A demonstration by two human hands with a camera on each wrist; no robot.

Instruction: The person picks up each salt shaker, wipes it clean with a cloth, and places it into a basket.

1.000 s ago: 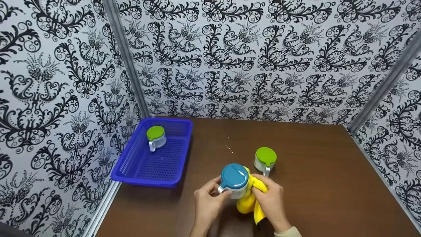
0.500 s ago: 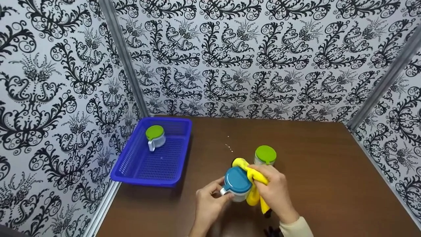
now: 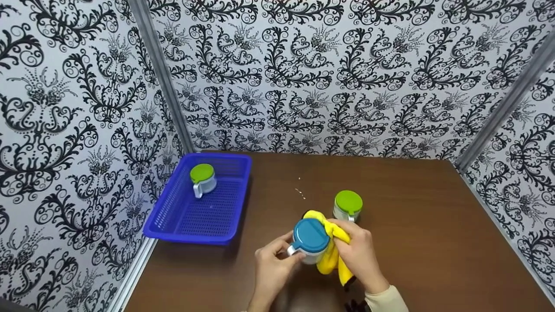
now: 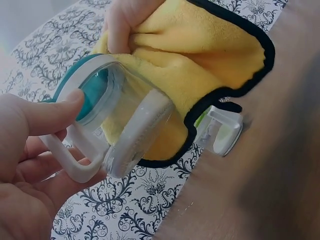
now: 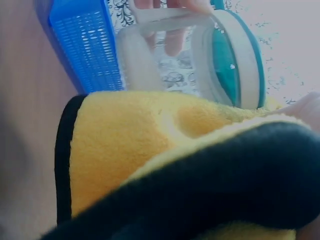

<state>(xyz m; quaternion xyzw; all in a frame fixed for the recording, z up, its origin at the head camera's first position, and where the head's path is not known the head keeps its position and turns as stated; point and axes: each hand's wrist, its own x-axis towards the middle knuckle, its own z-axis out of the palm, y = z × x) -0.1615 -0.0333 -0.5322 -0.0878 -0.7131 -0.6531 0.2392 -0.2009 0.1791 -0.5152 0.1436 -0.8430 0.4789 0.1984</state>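
My left hand (image 3: 274,264) grips a clear jar (image 4: 135,107) by its white handle (image 4: 75,162); the jar has a blue-teal lid (image 3: 311,235) and a white base. In the left wrist view the jar tilts, with the thumb near the lid's edge. My right hand (image 3: 357,251) pinches a yellow cloth (image 3: 331,255) with a black border against the jar's right side. The cloth hangs in folds, hiding part of the jar wall. Just behind the right hand, a jar with a green lid (image 3: 348,203) stands on the table.
On the left of the brown table (image 3: 416,225) sits a blue-purple perforated basket (image 3: 190,236). Inside its back part stands another green-lidded jar (image 3: 204,178) with a white handle. Small white specks (image 3: 300,193) lie mid-table. Patterned walls (image 3: 312,78) enclose the back and sides.
The right hand has carried the cloth up from the jar's lower side to its far upper edge, near the lid. The left hand keeps its grip, and the jar shifted right slightly, then back.
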